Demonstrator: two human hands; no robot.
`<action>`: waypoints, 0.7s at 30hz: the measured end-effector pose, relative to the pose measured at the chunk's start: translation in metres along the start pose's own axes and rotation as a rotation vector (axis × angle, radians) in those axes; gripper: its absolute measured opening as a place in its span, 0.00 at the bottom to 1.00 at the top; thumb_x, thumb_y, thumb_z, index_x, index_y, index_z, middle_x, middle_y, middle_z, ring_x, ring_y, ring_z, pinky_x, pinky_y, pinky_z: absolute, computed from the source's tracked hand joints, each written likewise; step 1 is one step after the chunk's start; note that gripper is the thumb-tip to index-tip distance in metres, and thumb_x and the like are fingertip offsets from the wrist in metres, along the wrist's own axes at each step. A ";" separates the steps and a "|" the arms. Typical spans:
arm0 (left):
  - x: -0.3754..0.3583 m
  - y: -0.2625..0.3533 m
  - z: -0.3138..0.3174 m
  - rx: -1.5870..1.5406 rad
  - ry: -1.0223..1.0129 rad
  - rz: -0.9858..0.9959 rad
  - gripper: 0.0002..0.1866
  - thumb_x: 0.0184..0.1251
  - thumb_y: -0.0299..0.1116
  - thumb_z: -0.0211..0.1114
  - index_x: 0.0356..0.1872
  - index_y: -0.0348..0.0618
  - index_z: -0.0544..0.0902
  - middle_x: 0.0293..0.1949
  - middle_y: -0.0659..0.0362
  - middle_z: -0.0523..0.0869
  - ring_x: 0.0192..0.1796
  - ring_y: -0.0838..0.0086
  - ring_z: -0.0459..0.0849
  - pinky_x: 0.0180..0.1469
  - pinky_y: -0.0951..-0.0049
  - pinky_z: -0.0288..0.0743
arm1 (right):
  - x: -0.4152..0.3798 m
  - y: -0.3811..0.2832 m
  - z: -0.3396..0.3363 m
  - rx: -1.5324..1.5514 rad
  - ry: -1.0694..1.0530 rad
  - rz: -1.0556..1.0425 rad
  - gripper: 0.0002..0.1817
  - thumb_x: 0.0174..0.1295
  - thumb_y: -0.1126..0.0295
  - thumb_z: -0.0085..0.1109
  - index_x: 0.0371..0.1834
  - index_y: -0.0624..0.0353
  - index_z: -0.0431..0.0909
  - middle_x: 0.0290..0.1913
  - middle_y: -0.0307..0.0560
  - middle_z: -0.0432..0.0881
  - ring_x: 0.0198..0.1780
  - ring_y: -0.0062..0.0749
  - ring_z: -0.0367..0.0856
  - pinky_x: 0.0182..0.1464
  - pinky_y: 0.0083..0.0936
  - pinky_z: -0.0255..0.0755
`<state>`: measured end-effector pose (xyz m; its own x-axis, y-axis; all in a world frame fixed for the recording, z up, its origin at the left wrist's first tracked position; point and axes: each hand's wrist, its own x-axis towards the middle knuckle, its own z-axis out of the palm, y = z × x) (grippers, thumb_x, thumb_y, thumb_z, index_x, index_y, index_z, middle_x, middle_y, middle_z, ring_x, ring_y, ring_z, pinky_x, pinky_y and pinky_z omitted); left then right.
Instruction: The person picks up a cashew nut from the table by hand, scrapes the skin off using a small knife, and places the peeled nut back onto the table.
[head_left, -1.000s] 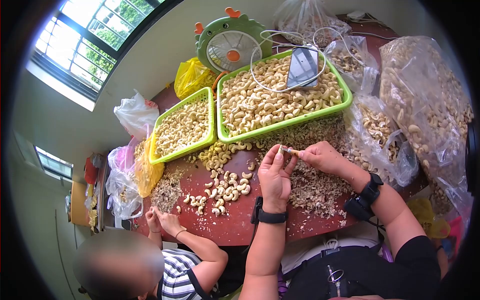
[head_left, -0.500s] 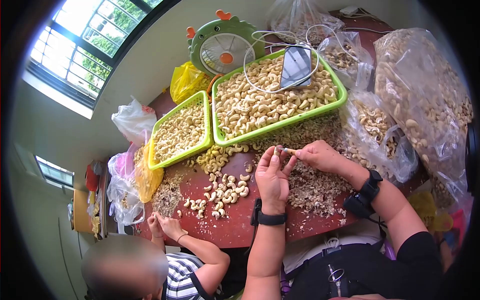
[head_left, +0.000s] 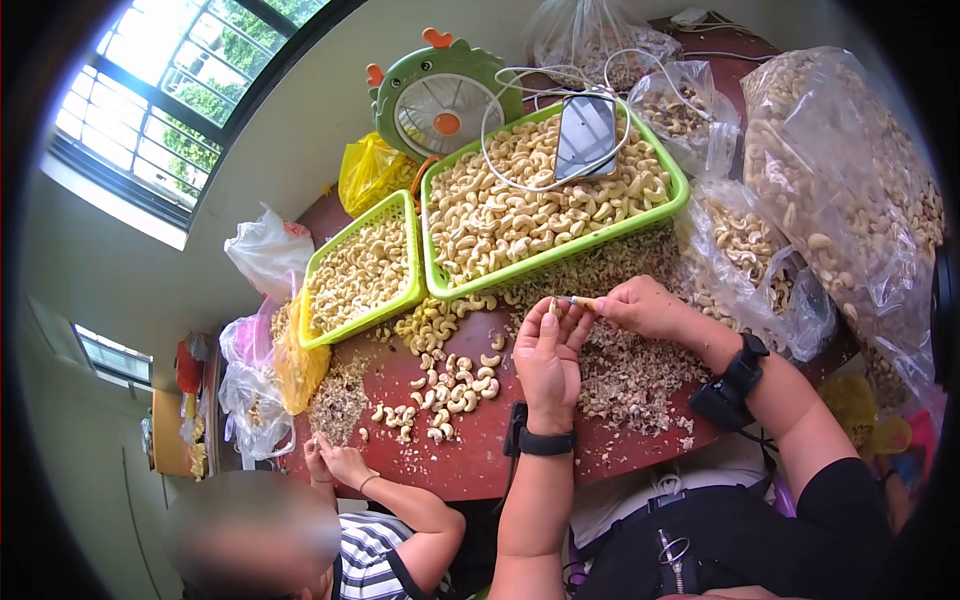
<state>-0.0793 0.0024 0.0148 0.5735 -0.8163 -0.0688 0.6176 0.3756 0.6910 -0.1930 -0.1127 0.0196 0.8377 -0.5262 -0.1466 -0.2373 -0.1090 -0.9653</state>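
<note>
My left hand [head_left: 548, 370] is raised over the table with its palm up, pinching a single cashew [head_left: 554, 307] between thumb and fingertips. From the right, my right hand [head_left: 645, 308] grips a small knife [head_left: 582, 302] with a light brown handle, its tip close against that nut. Whether the blade touches the nut is too small to tell. Below my hands lies a heap of skin flakes [head_left: 635, 385]. Loose cashews [head_left: 455, 390] are scattered on the red table [head_left: 480, 475] to the left of my left hand.
Two green baskets, a large one [head_left: 560, 253] and a smaller one [head_left: 365, 322], hold cashews. A phone [head_left: 586, 135] with a white cable lies on the large basket's nuts. Behind is a green fan [head_left: 445, 100]; bags of nuts [head_left: 840, 170] line the right. A co-worker's hands [head_left: 340, 462] are at lower left.
The view has shifted slightly. My hands keep nearly the same pose, with the cashew and the knife still held together.
</note>
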 end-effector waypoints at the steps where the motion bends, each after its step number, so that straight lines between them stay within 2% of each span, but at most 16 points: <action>1: 0.000 0.000 0.000 -0.008 -0.002 0.003 0.08 0.62 0.24 0.49 0.42 0.36 0.69 0.39 0.53 0.77 0.44 0.63 0.77 0.50 0.59 0.73 | 0.000 0.000 0.000 0.000 0.008 -0.011 0.23 0.58 0.55 0.49 0.13 0.61 0.73 0.11 0.33 0.66 0.14 0.15 0.60 0.17 0.17 0.56; 9: -0.001 0.000 0.004 0.029 -0.005 0.002 0.08 0.62 0.24 0.48 0.42 0.37 0.69 0.40 0.53 0.76 0.45 0.62 0.77 0.48 0.60 0.75 | -0.002 -0.003 0.004 -0.031 -0.033 -0.030 0.24 0.57 0.53 0.49 0.14 0.61 0.74 0.11 0.34 0.67 0.16 0.15 0.62 0.19 0.18 0.58; 21: -0.002 -0.005 0.005 0.055 0.008 0.023 0.08 0.63 0.25 0.48 0.43 0.37 0.67 0.38 0.55 0.76 0.45 0.64 0.77 0.45 0.61 0.76 | -0.001 0.001 0.004 0.003 -0.023 -0.013 0.24 0.57 0.53 0.50 0.14 0.62 0.74 0.11 0.33 0.66 0.15 0.14 0.60 0.17 0.17 0.56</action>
<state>-0.0866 0.0002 0.0146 0.5914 -0.8043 -0.0584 0.5738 0.3688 0.7313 -0.1915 -0.1087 0.0179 0.8516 -0.5055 -0.1389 -0.2249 -0.1130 -0.9678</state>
